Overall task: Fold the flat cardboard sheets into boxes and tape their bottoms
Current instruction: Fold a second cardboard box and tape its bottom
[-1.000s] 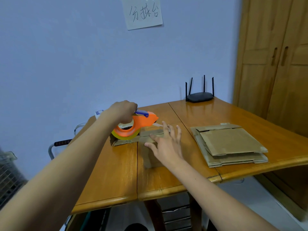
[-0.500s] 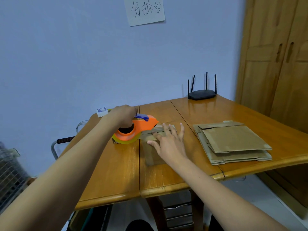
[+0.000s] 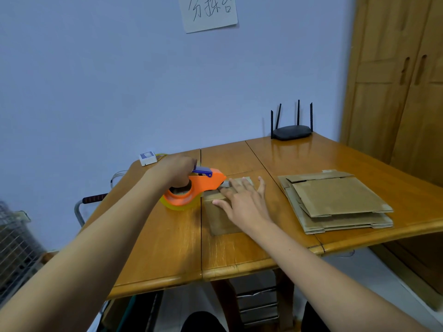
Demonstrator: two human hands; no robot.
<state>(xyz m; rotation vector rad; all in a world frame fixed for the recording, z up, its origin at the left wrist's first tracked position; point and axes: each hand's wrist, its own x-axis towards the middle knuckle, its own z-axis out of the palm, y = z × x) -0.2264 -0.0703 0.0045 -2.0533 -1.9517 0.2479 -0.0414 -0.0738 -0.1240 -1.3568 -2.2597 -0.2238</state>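
The left hand (image 3: 178,170) was curled around the handle of an orange tape dispenser (image 3: 194,191), gripping it, with the roll of clear tape (image 3: 176,206) hanging at its underside just above the table. The dispenser's nose pointed right and met the far left corner of a folded cardboard box (image 3: 220,216). The right hand (image 3: 242,203) lay flat on top of that box, fingers straight and spread, pressing it down; the fingertips (image 3: 233,184) reached toward the dispenser's nose. The box sat near the middle of a wooden table (image 3: 167,248), beside the seam between two of its leaves. To the right of the box, apart from it, lay a stack of flat cardboard sheets (image 3: 335,202), unevenly piled. At the table's far left corner sat a small white box with a blue label (image 3: 148,158). At the far edge, a black router (image 3: 291,131) with four upright antennas stood against the pale blue wall. High on that wall hung a paper note (image 3: 208,12) with handwritten characters. A wooden wardrobe (image 3: 395,80) filled the right side.
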